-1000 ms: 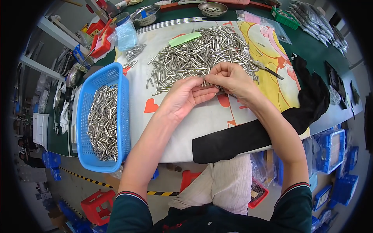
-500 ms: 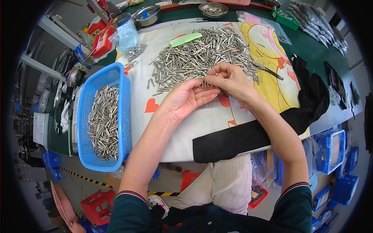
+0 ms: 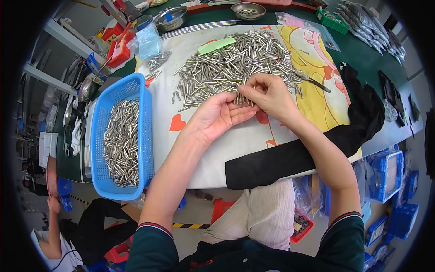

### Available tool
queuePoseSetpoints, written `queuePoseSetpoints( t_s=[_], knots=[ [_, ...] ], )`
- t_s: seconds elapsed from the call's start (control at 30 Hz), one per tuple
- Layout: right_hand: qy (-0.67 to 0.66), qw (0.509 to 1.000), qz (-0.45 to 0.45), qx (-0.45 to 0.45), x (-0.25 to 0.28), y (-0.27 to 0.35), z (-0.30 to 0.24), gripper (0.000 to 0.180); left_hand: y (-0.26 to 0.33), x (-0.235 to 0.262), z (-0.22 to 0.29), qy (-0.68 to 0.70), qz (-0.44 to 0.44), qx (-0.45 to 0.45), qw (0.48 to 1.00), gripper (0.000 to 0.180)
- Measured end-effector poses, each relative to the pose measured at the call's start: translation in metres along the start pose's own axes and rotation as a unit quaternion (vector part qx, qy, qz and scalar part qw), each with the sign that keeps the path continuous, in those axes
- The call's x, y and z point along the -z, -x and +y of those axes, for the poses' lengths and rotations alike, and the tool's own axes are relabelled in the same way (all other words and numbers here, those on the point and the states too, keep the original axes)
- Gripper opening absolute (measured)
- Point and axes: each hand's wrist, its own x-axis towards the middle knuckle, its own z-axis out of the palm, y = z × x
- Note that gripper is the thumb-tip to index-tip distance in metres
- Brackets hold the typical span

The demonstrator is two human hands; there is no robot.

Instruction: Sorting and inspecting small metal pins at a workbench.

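Short silvery metal pins [image 3: 231, 68] lie in a wide heap on the printed cloth. At the heap's near edge, my left hand [image 3: 217, 115] is turned palm up. A small row of pins [image 3: 242, 99] rests across its fingers, with the thumb tip against one end. My right hand [image 3: 272, 97] comes over from the right, thumb and forefinger pinched on pins at that row. Its fingers partly hide them. To the left stands a blue perforated basket [image 3: 146, 131] holding many similar pins [image 3: 121, 145].
A green paper strip [image 3: 216, 46] lies on the heap, and dark-handled scissors [image 3: 312, 81] at its right. Black fabric [image 3: 272, 165] lies along the near edge under my right forearm. Metal bowls [image 3: 248, 11] stand at the back. Another person [image 3: 54, 226] is at the lower left.
My hands stay in nearly the same place; the right fingers shift slightly and the row of pins shows more plainly. At the lower left, another person has come further into view.
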Motion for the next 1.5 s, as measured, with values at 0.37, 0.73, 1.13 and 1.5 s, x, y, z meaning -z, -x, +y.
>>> queuePoseSetpoints(
  t_s=[0.37, 0.73, 1.13, 1.5],
  knots=[
    [0.026, 0.998, 0.047, 0.034, 0.003, -0.001, -0.001, 0.036, 0.003, -0.003, 0.001, -0.136, -0.009, -0.060, 0.989, 0.014],
    [0.166, 0.981, 0.052, 0.087, -0.010, 0.017, -0.017, 0.042, 0.003, -0.021, -0.023, -0.327, 0.036, -0.176, 0.928, 0.029],
    [0.139, 0.954, 0.064, 0.258, -0.008, 0.015, -0.006, 0.030, 0.017, -0.025, -0.010, -0.217, -0.048, -0.038, 0.974, 0.066],
    [0.024, 0.982, 0.004, 0.188, -0.007, 0.008, 0.004, 0.026, 0.015, -0.019, -0.003, -0.239, -0.138, -0.029, 0.961, 0.068]
  ],
)
